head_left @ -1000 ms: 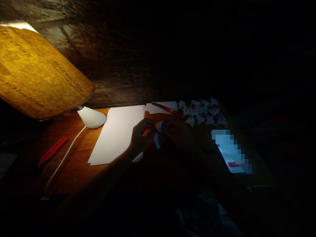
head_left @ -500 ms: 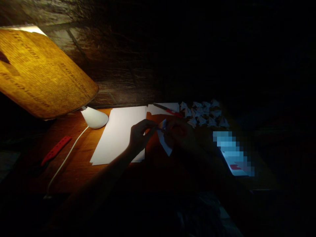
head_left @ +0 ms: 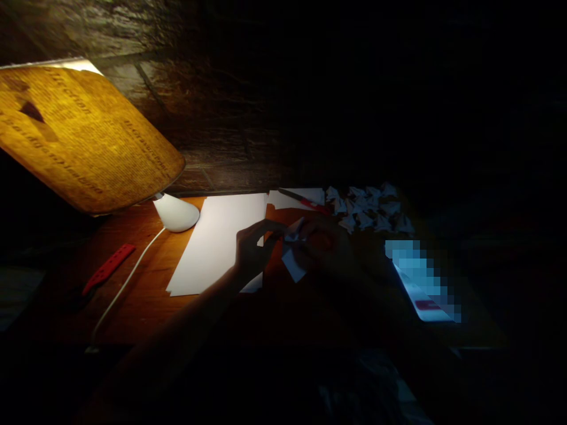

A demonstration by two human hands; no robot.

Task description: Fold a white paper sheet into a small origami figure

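Note:
Between my two hands, above the dark middle of the table, is a small folded piece of white paper (head_left: 294, 264), its lower end hanging down. My left hand (head_left: 256, 247) pinches its left side with thumb and forefinger. My right hand (head_left: 330, 248) is closed on the other side; deep shadow hides most of its fingers. Just left of my hands lies a stack of white paper sheets (head_left: 217, 242). Behind them, scissors with red handles (head_left: 313, 205) rest on smaller white paper (head_left: 287, 203). Several folded paper pieces (head_left: 365, 206) sit at the back right.
A lamp with a printed yellow shade (head_left: 97, 136) and white base (head_left: 176, 213) stands at the left, its white cord (head_left: 126, 286) running to the front edge. Nearby is a red power strip (head_left: 110, 268). A lit screen (head_left: 425, 289), partly pixelated, lies at the right. A stone wall (head_left: 208, 118) rises behind.
The paper in my hands has turned and bent; its hanging part looks shorter and broader now. Both hands stay close together. The whole view has shifted slightly.

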